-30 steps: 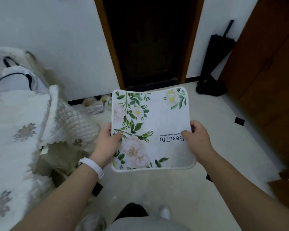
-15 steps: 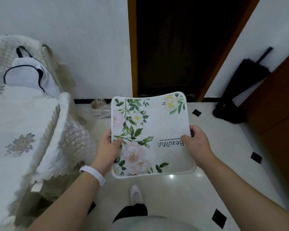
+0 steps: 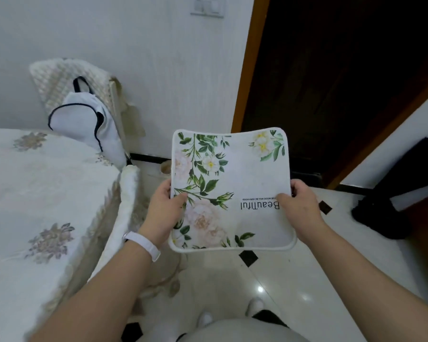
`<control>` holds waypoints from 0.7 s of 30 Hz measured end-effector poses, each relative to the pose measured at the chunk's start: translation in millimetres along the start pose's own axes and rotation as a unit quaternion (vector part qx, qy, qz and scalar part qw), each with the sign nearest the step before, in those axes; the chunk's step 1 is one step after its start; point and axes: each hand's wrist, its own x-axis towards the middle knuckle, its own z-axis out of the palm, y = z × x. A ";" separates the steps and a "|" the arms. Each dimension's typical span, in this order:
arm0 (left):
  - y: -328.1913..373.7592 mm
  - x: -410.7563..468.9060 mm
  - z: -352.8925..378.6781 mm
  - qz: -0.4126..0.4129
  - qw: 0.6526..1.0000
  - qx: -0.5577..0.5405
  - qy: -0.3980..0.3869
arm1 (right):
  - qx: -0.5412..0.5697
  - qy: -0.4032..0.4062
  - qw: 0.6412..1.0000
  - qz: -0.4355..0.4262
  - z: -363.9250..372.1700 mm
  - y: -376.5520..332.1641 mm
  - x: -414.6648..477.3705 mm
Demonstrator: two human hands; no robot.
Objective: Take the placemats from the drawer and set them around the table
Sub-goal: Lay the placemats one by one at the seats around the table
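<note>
- Above the floor, just beside the bench point(image 3: 47, 188), my left hand point(image 3: 162, 213) and right hand point(image 3: 299, 208) pinch the side edges of the placemat point(image 3: 232, 193).
- Possibly several stacked; none laid yet, I judge.

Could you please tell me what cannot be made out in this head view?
- Head view, fingers of the left hand and right hand: hidden under the placemat; only the thumbs show.
- The placemat underside, and any second mat beneath: hidden by its top face.
- The table, under its cloth: cut off by the left edge.
- The drawer: outside the frame.
- The dark object at right: cut off by the right edge.
</note>
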 end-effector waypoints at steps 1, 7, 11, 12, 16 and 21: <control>0.5 6.6 -3.3 -0.004 1.000 -0.003 0.016 | -0.003 -0.010 1.000 -0.005 7.8 -2.6 10.7; 1.9 52.3 -14.2 -0.016 0.997 0.005 0.073 | 0.007 -0.068 0.998 -0.010 51.2 -10.2 84.6; 10.1 96.3 -9.0 -0.009 0.992 0.009 0.129 | 0.023 -0.124 0.992 -0.011 81.1 -20.1 153.8; 12.5 109.1 -5.6 -0.010 0.989 0.010 0.147 | 0.026 -0.136 0.990 -0.014 87.7 -25.0 173.6; 27.3 161.7 15.7 -0.027 0.979 -0.016 0.202 | 0.022 -0.179 0.983 -0.024 103.7 -51.8 252.9; 48.2 215.5 34.5 -0.025 0.971 -0.020 0.236 | 0.021 -0.228 0.972 -0.047 118.1 -79.8 334.3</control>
